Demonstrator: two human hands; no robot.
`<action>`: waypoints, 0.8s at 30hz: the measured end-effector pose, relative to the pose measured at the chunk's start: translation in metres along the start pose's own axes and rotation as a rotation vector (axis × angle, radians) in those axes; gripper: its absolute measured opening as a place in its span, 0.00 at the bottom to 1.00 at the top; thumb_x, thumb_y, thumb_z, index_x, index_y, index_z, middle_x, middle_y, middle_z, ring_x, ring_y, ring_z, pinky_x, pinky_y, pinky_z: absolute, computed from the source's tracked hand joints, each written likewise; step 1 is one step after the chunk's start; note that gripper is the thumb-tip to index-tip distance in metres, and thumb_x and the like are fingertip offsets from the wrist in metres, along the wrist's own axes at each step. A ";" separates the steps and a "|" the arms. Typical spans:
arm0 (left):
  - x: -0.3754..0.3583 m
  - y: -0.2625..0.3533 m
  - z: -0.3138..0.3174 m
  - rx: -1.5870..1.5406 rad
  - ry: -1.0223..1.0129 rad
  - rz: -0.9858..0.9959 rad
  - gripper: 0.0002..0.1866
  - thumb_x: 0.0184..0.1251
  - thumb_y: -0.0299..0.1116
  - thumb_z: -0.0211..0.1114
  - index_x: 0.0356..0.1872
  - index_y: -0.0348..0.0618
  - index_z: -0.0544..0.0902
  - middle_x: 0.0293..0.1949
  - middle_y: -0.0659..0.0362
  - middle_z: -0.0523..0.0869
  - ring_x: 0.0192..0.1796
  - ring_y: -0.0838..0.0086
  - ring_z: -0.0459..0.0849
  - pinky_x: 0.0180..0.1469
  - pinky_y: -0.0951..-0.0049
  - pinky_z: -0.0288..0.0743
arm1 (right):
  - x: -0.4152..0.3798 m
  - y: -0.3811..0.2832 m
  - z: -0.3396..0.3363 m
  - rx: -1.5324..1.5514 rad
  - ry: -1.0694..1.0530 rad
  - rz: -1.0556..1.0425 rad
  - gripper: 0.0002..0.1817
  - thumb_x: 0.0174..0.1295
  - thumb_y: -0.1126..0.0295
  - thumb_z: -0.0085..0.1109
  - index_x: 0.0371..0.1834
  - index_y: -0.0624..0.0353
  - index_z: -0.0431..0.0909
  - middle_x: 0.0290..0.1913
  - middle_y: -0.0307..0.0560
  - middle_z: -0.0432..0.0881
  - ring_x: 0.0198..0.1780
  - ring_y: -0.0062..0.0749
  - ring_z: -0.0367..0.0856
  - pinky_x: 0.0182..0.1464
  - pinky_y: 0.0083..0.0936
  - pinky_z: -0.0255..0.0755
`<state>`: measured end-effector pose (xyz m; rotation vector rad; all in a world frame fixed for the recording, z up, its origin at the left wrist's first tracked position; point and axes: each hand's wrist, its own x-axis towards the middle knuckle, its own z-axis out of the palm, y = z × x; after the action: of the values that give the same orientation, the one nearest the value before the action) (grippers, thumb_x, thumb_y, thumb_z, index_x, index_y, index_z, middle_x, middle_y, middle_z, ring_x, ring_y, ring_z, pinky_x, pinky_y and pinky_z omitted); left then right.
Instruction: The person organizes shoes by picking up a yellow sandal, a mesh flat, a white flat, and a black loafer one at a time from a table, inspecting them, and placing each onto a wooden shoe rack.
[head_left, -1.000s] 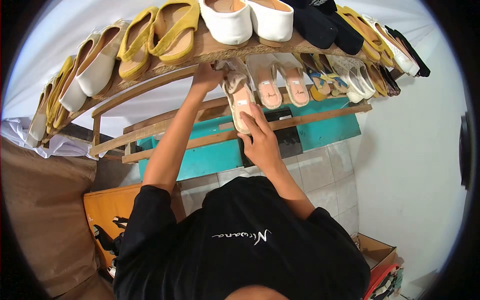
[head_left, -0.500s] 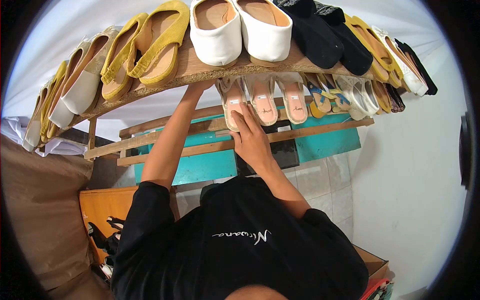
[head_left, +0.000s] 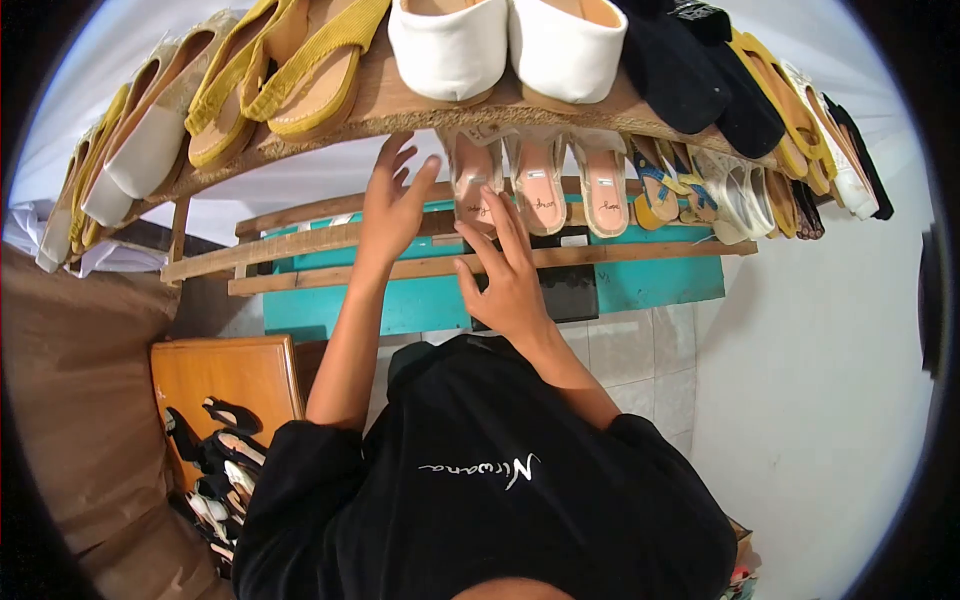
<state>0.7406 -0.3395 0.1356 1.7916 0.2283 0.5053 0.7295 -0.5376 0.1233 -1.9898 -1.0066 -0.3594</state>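
My left hand point(head_left: 395, 205) is raised below the upper shelf board, fingers apart and nothing in it. Beside it, my right hand point(head_left: 507, 280) has its fingers spread, the fingertips overlapping the front end of the leftmost pink-insoled sandal point(head_left: 474, 170). Two matching sandals, a middle one point(head_left: 540, 190) and a right one point(head_left: 604, 195), line up to its right on the lower rack, toes toward me. Their insoles carry dark script and a small white label. Directly above the hands, white flat shoes point(head_left: 448, 50) stand on the upper wooden shelf point(head_left: 370, 120).
Yellow slingback sandals point(head_left: 315, 85) and black shoes point(head_left: 690, 80) share the upper shelf. Blue-and-yellow sandals point(head_left: 660, 190) sit on the lower rack. A wooden slat point(head_left: 430, 267) crosses above a teal surface point(head_left: 660, 280). More shoes lie by an orange-brown wooden cabinet point(head_left: 225, 370) at lower left.
My left hand has come down from behind the upper shelf into view, fingers opening. My right hand has drawn back slightly from the left sandal. The view has shifted slightly.
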 end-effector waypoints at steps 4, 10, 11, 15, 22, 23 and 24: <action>-0.069 0.017 -0.025 -0.264 0.224 -0.084 0.33 0.79 0.36 0.65 0.79 0.40 0.65 0.71 0.47 0.77 0.71 0.60 0.78 0.71 0.60 0.72 | 0.006 -0.011 0.012 0.193 0.027 -0.044 0.27 0.58 0.78 0.68 0.63 0.59 0.81 0.82 0.63 0.59 0.81 0.65 0.60 0.77 0.52 0.65; -0.160 0.012 -0.047 -0.219 0.445 -0.104 0.29 0.78 0.28 0.63 0.77 0.40 0.68 0.70 0.48 0.78 0.68 0.62 0.79 0.68 0.61 0.75 | 0.015 -0.051 0.040 0.532 -0.197 -0.013 0.25 0.58 0.76 0.70 0.62 0.57 0.82 0.83 0.62 0.59 0.79 0.63 0.65 0.74 0.49 0.69; -0.173 0.012 -0.052 -0.233 0.483 -0.124 0.29 0.78 0.28 0.63 0.77 0.40 0.68 0.70 0.49 0.78 0.69 0.62 0.79 0.68 0.61 0.75 | 0.015 -0.059 0.044 0.552 -0.240 0.008 0.24 0.58 0.76 0.71 0.61 0.57 0.83 0.83 0.61 0.59 0.78 0.63 0.66 0.73 0.48 0.69; -0.229 0.007 -0.072 -0.236 0.664 -0.123 0.28 0.77 0.28 0.64 0.76 0.40 0.69 0.70 0.50 0.77 0.69 0.64 0.79 0.66 0.62 0.76 | 0.005 -0.091 0.070 0.632 -0.414 -0.001 0.24 0.58 0.75 0.71 0.60 0.57 0.83 0.83 0.60 0.59 0.75 0.61 0.71 0.72 0.49 0.71; -0.353 0.031 -0.102 -0.121 0.972 -0.159 0.21 0.75 0.26 0.65 0.67 0.40 0.78 0.66 0.55 0.77 0.65 0.67 0.81 0.63 0.65 0.77 | -0.045 -0.181 0.118 0.862 -0.854 -0.016 0.24 0.60 0.75 0.71 0.61 0.56 0.82 0.82 0.58 0.59 0.73 0.56 0.73 0.65 0.44 0.79; -0.372 0.036 -0.106 -0.105 1.028 -0.161 0.21 0.75 0.26 0.65 0.67 0.40 0.78 0.66 0.55 0.77 0.65 0.67 0.81 0.63 0.65 0.77 | -0.056 -0.195 0.125 0.887 -0.930 -0.004 0.24 0.60 0.76 0.72 0.62 0.56 0.82 0.82 0.57 0.59 0.73 0.54 0.74 0.64 0.42 0.81; -0.390 0.040 -0.110 -0.104 1.082 -0.160 0.19 0.75 0.25 0.64 0.65 0.40 0.80 0.65 0.55 0.78 0.64 0.68 0.81 0.62 0.66 0.77 | -0.066 -0.208 0.130 0.908 -0.972 -0.033 0.24 0.60 0.76 0.72 0.62 0.56 0.82 0.82 0.57 0.59 0.73 0.54 0.74 0.64 0.42 0.81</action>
<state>0.3408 -0.4145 0.1108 1.2245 1.0496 1.3040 0.5131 -0.4037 0.1257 -1.2293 -1.4161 0.9947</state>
